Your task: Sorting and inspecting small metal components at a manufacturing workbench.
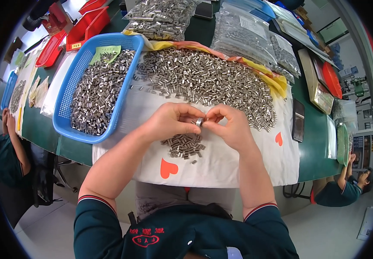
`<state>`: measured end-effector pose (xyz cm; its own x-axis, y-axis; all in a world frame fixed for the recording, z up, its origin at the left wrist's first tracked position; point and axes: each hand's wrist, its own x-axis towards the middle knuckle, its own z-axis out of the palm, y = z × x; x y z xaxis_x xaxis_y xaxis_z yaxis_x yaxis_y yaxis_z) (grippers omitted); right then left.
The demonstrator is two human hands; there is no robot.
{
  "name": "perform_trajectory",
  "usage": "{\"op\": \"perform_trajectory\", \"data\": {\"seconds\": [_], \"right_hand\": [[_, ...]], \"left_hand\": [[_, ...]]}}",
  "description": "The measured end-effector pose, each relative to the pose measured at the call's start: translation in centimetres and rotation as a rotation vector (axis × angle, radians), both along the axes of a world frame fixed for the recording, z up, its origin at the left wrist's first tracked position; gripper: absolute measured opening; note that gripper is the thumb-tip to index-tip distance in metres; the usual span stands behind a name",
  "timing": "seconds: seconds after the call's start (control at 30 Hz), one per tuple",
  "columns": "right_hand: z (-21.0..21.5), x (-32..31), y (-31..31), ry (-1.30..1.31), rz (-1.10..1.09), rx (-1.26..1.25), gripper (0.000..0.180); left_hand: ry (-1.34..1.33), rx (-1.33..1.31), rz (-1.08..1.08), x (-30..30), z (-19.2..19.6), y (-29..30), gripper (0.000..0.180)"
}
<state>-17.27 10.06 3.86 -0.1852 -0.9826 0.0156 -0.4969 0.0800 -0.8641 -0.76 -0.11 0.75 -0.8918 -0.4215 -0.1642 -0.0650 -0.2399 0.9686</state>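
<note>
My left hand (169,121) and my right hand (231,125) meet over a white cloth (234,162) with red hearts. Both pinch one small metal sleeve (199,121) between their fingertips. Just below the hands lies a small heap of the same metal sleeves (183,146). A large pile of metal sleeves (203,82) spreads across the cloth behind the hands. A blue plastic basket (67,93) to the left holds many more sleeves.
Clear bags of metal parts (242,34) stand at the back of the green table (311,151). Red trays (87,23) sit at the far left. A dark flat device (298,121) lies right of the cloth. Other people sit at the left and right edges.
</note>
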Motion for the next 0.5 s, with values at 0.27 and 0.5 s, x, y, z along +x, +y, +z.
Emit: {"op": "perform_trajectory", "data": {"seconds": [0.27, 0.5], "right_hand": [[-1.5, -2.7, -0.4, 0.213, -0.242, -0.063, 0.009], [-2.8, -1.9, -0.8, 0.776, -0.154, -0.134, 0.004]], "left_hand": [[-0.013, -0.183, -0.154, 0.3, 0.6, 0.5, 0.034], [-0.035, -0.219, -0.168, 0.0, 0.7, 0.4, 0.033]]}}
